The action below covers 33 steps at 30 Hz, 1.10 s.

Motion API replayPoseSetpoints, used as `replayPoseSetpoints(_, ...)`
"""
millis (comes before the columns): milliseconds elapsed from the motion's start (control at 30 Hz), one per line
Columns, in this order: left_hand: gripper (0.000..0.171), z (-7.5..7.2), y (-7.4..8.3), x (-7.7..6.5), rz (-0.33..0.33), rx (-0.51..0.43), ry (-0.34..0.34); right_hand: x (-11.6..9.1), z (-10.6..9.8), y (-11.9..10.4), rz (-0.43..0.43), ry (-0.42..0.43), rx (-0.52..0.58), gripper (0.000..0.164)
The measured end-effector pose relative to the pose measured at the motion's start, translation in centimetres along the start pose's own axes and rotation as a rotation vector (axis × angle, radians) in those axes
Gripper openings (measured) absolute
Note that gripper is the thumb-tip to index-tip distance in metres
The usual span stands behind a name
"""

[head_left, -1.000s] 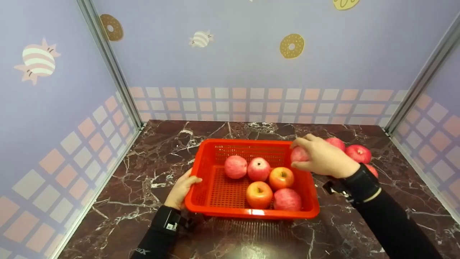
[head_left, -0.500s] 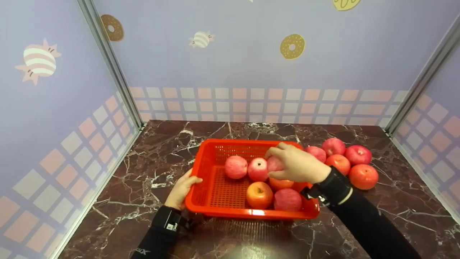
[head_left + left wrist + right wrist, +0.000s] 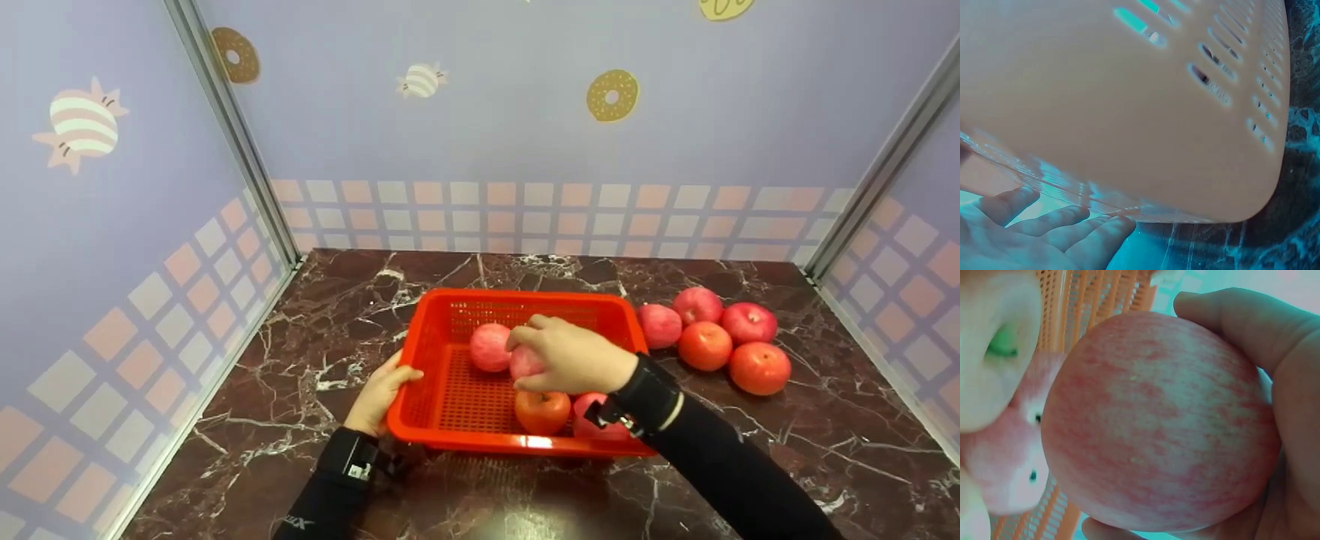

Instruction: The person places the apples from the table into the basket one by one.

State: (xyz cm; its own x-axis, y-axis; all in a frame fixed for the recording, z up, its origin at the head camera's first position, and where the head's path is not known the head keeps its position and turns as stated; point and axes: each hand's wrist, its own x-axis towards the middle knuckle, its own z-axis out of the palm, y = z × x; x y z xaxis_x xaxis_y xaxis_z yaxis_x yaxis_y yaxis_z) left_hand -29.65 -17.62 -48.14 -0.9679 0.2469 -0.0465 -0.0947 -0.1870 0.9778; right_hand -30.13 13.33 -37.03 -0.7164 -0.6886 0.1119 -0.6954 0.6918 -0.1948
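My left hand [image 3: 381, 397] grips the left side of a red plastic basket [image 3: 525, 444]; its thumb lies over the rim. In the left wrist view, the other fingers [image 3: 1100, 242] lie along the outside of the basket. Over the basket, my right hand [image 3: 577, 358] holds a pink-red streaked apple [image 3: 1162, 422] between thumb and fingers. Inside the basket are a pink apple [image 3: 489, 347] at the back, an orange-red apple [image 3: 542, 414] and another pink apple [image 3: 589, 411] near the front. My right hand and wrist hide other apples there.
Right of the basket, several red apples sit clustered on the dark marbled table [image 3: 300, 330], among them a nearer one [image 3: 760, 368] and one beside the basket [image 3: 659, 326]. Patterned panels [image 3: 517, 135] enclose the back and both sides.
My right hand has carried the apple leftward from the basket's back right corner to above the middle of the basket. The left hand and basket have stayed in place.
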Motion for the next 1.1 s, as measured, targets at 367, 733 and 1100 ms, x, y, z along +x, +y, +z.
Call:
replayPoseSetpoints(367, 0.066, 0.2, -0.1, 0.2, -0.004, -0.019, -0.014, 2.6, 2.1, -2.3, -0.089, -0.104, -0.024, 0.047)
replayPoseSetpoints(733, 0.066, 0.2, -0.1, 0.2, -0.008, -0.01, -0.002, 3.9, 2.9, -3.6, -0.128, -0.195, -0.024, 0.049)
replayPoseSetpoints(1100, 0.065, 0.1, 0.0, 0.1, 0.003, 0.03, 0.013, 5.0, 3.9, -4.1, -0.136, -0.281, -0.051, 0.046)
